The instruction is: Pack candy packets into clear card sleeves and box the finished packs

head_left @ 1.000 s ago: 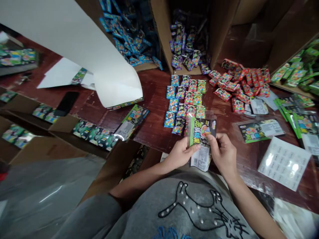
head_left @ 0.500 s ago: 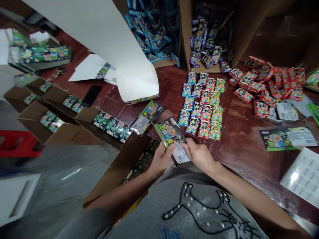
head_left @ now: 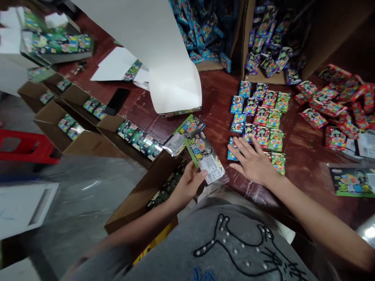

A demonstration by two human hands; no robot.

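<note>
My left hand point(head_left: 187, 183) pinches the lower edge of a clear plastic bag with a green printed card and a white barcode label point(head_left: 205, 158), held just above the table's near edge. My right hand point(head_left: 253, 162) lies flat with fingers spread on the nearest row of small colourful packets point(head_left: 260, 117), which are laid out in neat rows of blue, purple, red and green on the dark red table point(head_left: 216, 113).
Another bagged card point(head_left: 184, 134) lies just left. A large white sheet point(head_left: 164, 47) curls over the table. Cardboard boxes hold blue packets point(head_left: 202, 35) and purple packets point(head_left: 269, 50); red packets point(head_left: 336, 101) are heaped at right. Open cartons point(head_left: 88, 113) stand at left, one carton point(head_left: 152, 191) below my left hand.
My right hand has let go of the bag and moved right onto the rows of packets. My left hand keeps the bag. The view has swung left.
</note>
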